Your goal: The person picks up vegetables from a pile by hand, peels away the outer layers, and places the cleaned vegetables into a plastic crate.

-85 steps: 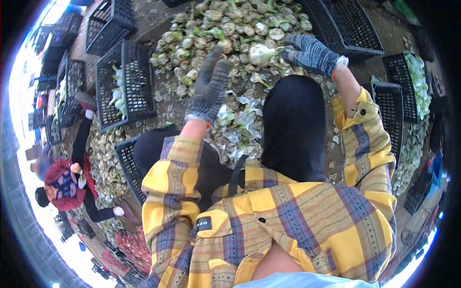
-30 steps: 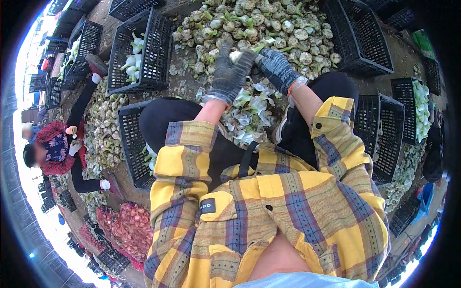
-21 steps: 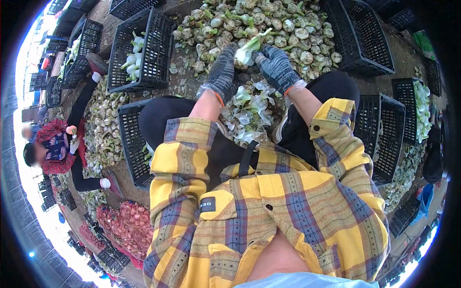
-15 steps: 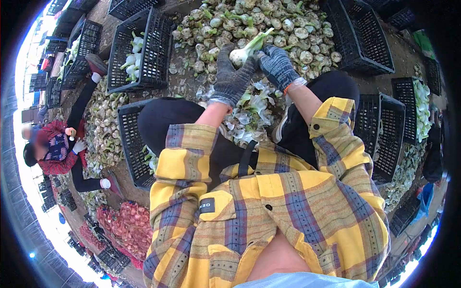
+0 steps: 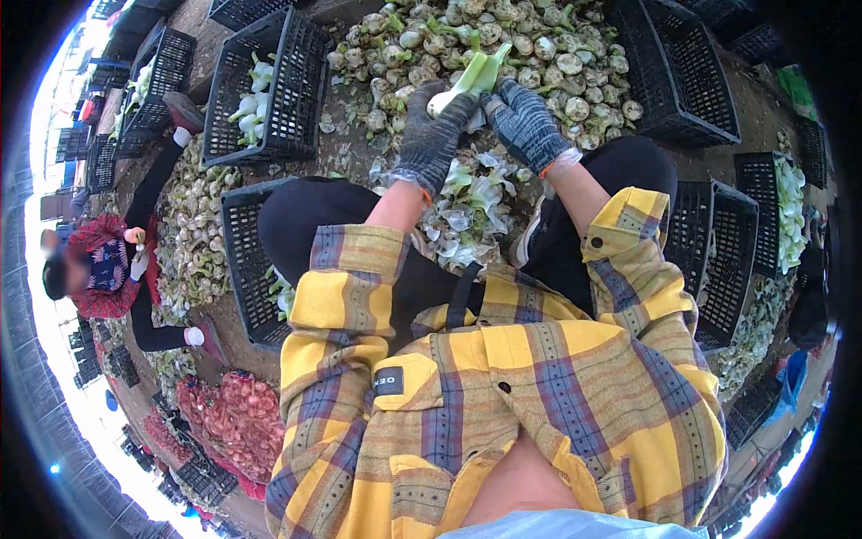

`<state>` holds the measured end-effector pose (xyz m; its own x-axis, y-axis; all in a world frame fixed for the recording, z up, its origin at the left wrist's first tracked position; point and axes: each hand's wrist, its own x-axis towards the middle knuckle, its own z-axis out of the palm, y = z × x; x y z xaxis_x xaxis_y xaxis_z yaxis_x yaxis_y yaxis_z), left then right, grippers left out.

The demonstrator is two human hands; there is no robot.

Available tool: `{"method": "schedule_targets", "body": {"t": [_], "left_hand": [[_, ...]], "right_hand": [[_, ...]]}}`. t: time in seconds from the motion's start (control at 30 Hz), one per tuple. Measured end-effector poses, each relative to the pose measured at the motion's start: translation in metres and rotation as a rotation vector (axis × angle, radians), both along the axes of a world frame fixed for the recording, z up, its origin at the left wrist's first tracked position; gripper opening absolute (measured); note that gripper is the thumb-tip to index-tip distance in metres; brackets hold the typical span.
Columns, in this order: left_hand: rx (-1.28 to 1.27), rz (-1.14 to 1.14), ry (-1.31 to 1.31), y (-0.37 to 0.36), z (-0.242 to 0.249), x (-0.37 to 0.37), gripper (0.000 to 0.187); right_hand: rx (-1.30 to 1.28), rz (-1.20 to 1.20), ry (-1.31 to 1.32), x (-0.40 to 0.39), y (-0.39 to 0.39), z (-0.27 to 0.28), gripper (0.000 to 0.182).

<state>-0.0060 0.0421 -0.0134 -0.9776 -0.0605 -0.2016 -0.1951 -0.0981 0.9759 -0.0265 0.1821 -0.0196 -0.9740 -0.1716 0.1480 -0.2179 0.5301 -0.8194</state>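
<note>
A white onion point(image 5: 467, 83) with a pale green stalk is held above the heap, its stalk pointing up and to the right. My left hand point(image 5: 434, 135), in a grey knit glove, is wrapped round the bulb. In a matching glove, my right hand point(image 5: 525, 126) pinches a loose outer layer at the stalk side. A pale flap of skin point(image 5: 476, 119) hangs between the hands. Beyond them lies a heap of unpeeled onions point(image 5: 575, 67) with dirty skins and short green stalks. Peeled skins point(image 5: 476, 202) litter the ground between my legs.
A black crate point(image 5: 296, 85) at the upper left holds several white onions. Other black crates stand at the left knee point(image 5: 247, 269), upper right point(image 5: 687, 81) and right point(image 5: 718, 260). A co-worker point(image 5: 103, 260) sits at left beside another heap. Red net sacks point(image 5: 233, 422) lie lower left.
The onion has turned in my left hand, so its stalk shows broader and more spread. My right hand has shifted slightly down and right, and a skin flap now shows between the hands.
</note>
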Motion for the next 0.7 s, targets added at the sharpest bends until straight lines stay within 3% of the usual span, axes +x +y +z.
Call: {"method": "schedule_targets", "body": {"t": [0.07,0.1,0.13,0.2,0.27,0.37,0.4,0.43,0.47,0.53,0.57,0.6,0.67,0.7], "left_hand": [[0.130,0.014,-0.081,-0.005,0.002,-0.002,0.027],[0.330,-0.049,-0.215,-0.009,0.001,-0.005,0.027],[0.531,-0.113,-0.346,-0.012,0.000,-0.009,0.027],[0.611,-0.070,-0.390,-0.010,0.007,-0.007,0.028],[0.655,-0.085,-0.437,-0.013,0.010,-0.005,0.030],[0.467,-0.097,-0.384,-0.010,0.013,-0.003,0.030],[0.467,-0.098,-0.386,-0.010,0.011,-0.002,0.030],[0.251,-0.124,-0.273,-0.010,0.008,-0.001,0.030],[0.036,-0.145,-0.157,-0.011,0.007,0.000,0.029],[0.001,-0.141,-0.173,-0.012,0.005,-0.002,0.026],[0.212,-0.144,-0.184,-0.012,0.005,-0.003,0.025],[0.422,-0.150,-0.194,-0.012,0.004,-0.004,0.025],[0.466,-0.109,-0.261,-0.016,0.001,-0.007,0.024],[0.543,-0.090,-0.308,-0.017,0.000,-0.007,0.025]], "right_hand": [[-0.249,0.049,-0.178,0.003,-0.001,0.008,0.025],[-0.414,0.087,-0.391,-0.003,0.002,0.005,0.024],[-0.413,0.088,-0.387,-0.003,0.003,0.004,0.024],[-1.190,0.138,-0.769,-0.002,0.003,-0.002,0.021],[-1.231,0.172,-0.774,-0.001,0.003,-0.005,0.019],[-1.149,0.063,-0.725,0.001,0.002,0.002,0.019],[-0.608,0.053,-0.415,-0.003,0.004,-0.002,0.024],[-0.068,0.044,-0.100,-0.005,0.005,-0.005,0.029],[-0.067,0.046,-0.098,-0.002,0.002,-0.005,0.029],[-0.001,-0.103,0.106,0.007,-0.005,-0.005,0.033],[0.034,0.044,0.197,0.003,-0.002,-0.005,0.030],[0.032,0.043,0.198,0.003,-0.002,-0.006,0.030],[-1.089,0.034,-0.683,0.004,-0.003,-0.001,0.020],[-1.299,0.053,-0.712,0.003,-0.004,-0.005,0.020]]}}
